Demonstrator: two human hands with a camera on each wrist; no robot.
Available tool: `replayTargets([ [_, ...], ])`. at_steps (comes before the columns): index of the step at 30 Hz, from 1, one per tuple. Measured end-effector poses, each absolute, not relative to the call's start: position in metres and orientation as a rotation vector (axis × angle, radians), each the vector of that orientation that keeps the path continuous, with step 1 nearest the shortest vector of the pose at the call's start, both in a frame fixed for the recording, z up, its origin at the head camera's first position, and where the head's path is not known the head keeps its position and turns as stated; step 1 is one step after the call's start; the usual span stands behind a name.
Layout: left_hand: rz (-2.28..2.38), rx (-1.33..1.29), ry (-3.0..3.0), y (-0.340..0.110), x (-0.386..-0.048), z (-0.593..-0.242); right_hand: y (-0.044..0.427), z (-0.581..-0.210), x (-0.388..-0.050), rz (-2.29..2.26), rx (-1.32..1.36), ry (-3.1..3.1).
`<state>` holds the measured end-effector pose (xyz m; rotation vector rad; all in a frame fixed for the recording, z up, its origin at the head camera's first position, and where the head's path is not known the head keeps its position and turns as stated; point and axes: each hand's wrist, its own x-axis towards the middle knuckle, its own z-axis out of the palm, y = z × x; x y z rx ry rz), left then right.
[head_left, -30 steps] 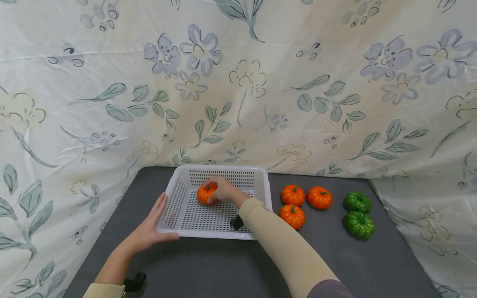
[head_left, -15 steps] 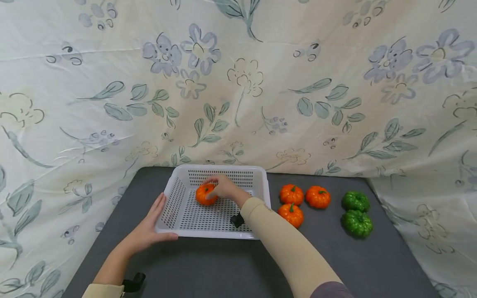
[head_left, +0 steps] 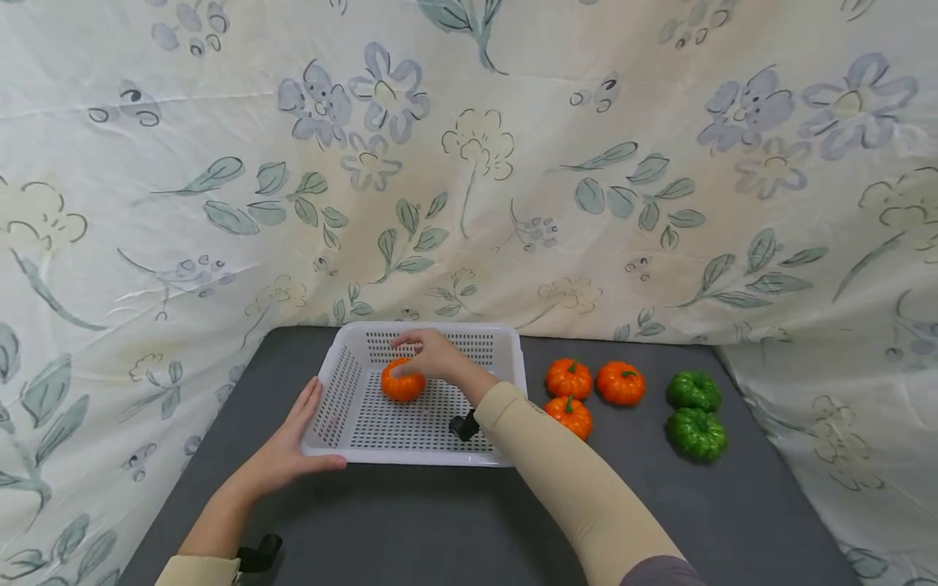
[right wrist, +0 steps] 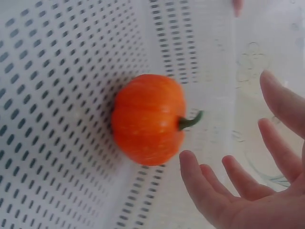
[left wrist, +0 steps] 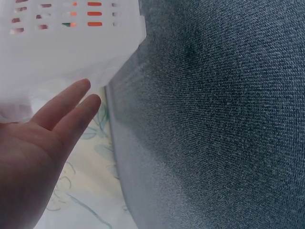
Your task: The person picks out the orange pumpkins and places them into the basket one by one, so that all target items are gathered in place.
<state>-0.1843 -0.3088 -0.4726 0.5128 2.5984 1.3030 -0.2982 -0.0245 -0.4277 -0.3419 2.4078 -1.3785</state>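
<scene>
Floral cloth (head_left: 513, 183) behind, dark grey tabletop (head_left: 410, 521) below. Upright on the floor of the white basket (head_left: 396, 457), left of centre: one orange pumpkin (right wrist: 148, 121). Right hand (head_left: 436, 356) just clear of it, fingers well spread, holding nothing; left hand (head_left: 287, 452) straight-fingered against the basket's left side. Possible trouble: rolling the pumpkin by brushing its stem (right wrist: 191, 121) with a low finger, or skidding the basket by pushing too hard.

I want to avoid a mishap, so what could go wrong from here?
The pumpkin in the basket has no other pumpkin beside it, so it might roll if the right hand, open close by, bumps it. The right sleeve crosses the basket's edge near an outside pumpkin and could brush it on the way back. The left hand touches the basket's left side, so a push might slide the basket.
</scene>
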Motion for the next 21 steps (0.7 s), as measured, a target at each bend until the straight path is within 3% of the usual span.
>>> replayTargets([
  [21, 1.335, 0.521, 2.588, -0.311, -0.184, -0.477, -0.008, -0.393, -0.275, -1.598, -0.399, 2.374],
])
